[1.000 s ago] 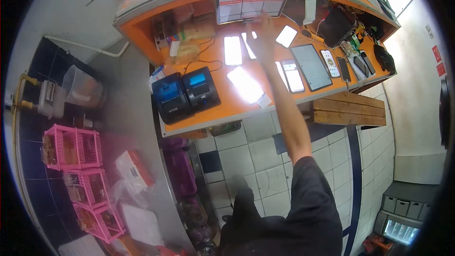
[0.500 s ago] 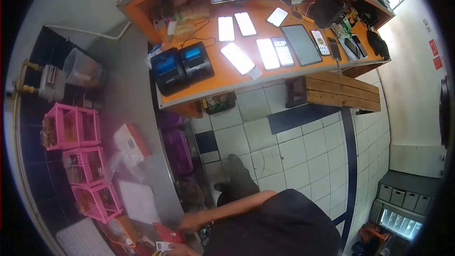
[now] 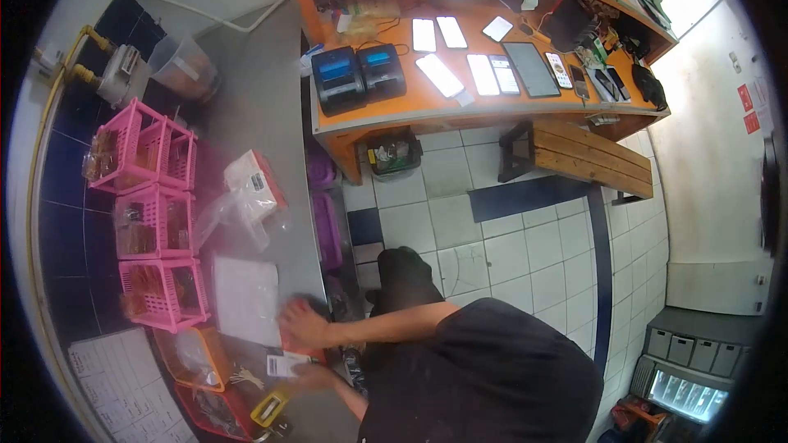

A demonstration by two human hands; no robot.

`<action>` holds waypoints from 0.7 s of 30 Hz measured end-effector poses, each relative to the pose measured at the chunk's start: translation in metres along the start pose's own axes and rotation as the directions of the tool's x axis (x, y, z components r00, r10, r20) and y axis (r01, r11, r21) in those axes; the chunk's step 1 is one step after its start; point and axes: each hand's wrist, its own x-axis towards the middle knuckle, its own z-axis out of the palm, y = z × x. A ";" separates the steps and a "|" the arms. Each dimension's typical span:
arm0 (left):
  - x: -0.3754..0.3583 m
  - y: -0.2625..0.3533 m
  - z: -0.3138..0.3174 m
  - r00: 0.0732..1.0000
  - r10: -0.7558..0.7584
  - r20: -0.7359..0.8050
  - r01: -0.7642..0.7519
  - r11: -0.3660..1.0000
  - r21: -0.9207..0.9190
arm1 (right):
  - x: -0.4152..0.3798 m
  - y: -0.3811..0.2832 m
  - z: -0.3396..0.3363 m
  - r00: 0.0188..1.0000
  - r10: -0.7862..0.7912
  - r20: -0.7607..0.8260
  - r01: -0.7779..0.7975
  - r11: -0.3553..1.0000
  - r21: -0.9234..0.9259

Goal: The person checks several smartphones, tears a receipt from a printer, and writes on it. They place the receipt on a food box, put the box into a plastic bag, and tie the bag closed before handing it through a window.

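Note:
My right hand (image 3: 304, 325) is over a red packet (image 3: 315, 354) near the edge of the metal counter, its fingers blurred. Just below, my left hand (image 3: 313, 376) has its fingers closed on a white printed label (image 3: 281, 365), beside the packet. A flat white sheet (image 3: 246, 299) lies by the hands. A yellow object (image 3: 269, 408) and some thin white ties (image 3: 245, 375) are near my left hand.
Pink baskets (image 3: 156, 226) and an orange basket (image 3: 195, 359) line the counter (image 3: 254, 98) beside a plastic-wrapped box (image 3: 253, 184). An orange desk (image 3: 394, 109) holds phones, a tablet (image 3: 530, 69) and black printers (image 3: 336, 80). A wooden bench (image 3: 591, 156) stands nearby.
The view has shifted, bringing more of the lower counter into sight. My right hand has moved toward the white sheet, over the red packet. The label stays at my left hand.

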 end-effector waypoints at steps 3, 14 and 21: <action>-0.001 0.019 0.030 0.999 -0.003 0.034 0.010 0.980 -0.199 | 0.015 0.041 -0.021 0.957 0.017 -0.290 0.027 0.989 0.147; 0.048 0.146 0.097 0.773 -0.040 0.633 0.404 0.800 -0.443 | 0.117 0.126 -0.118 0.938 0.261 -0.228 -0.210 0.951 0.225; 0.066 0.175 0.086 0.662 -0.028 0.749 0.456 0.808 -0.373 | 0.148 0.133 -0.179 0.947 0.191 0.257 -0.225 0.968 0.110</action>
